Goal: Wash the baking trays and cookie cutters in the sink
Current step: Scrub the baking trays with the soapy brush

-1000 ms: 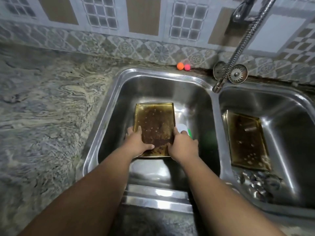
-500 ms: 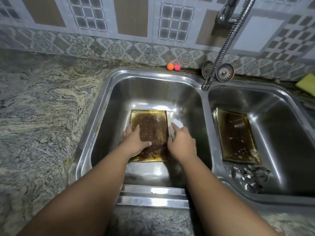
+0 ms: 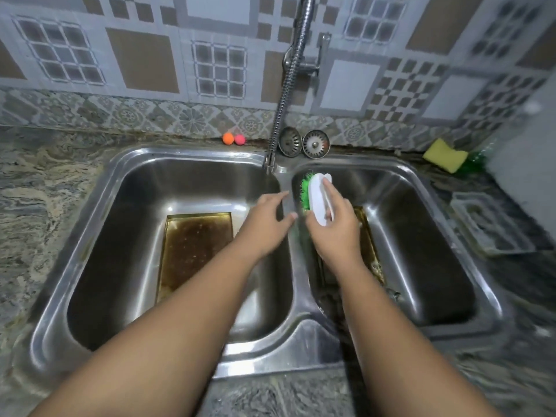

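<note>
Baking trays (image 3: 195,245), one in each sink (image 3: 296,299) basin, both brown with grease, washing judged hardly begun; right hand (image 3: 337,236) clamped on green brush (image 3: 316,197), left hand (image 3: 264,227) open, empty.

White back, green bristles: brush (image 3: 318,203). Dark brown speckled floor, golden rim: tray (image 3: 195,248), left basin. Bare silver steel: sink (image 3: 192,155). Grey-beige swirled marbling: counter (image 3: 45,206). Far ledge: orange ball (image 3: 228,138), pink ball (image 3: 239,139). Yellow: sponge (image 3: 445,151), far right. Grey-white with brown squares, grid and checker motifs: wall tiles (image 3: 141,61).
</note>
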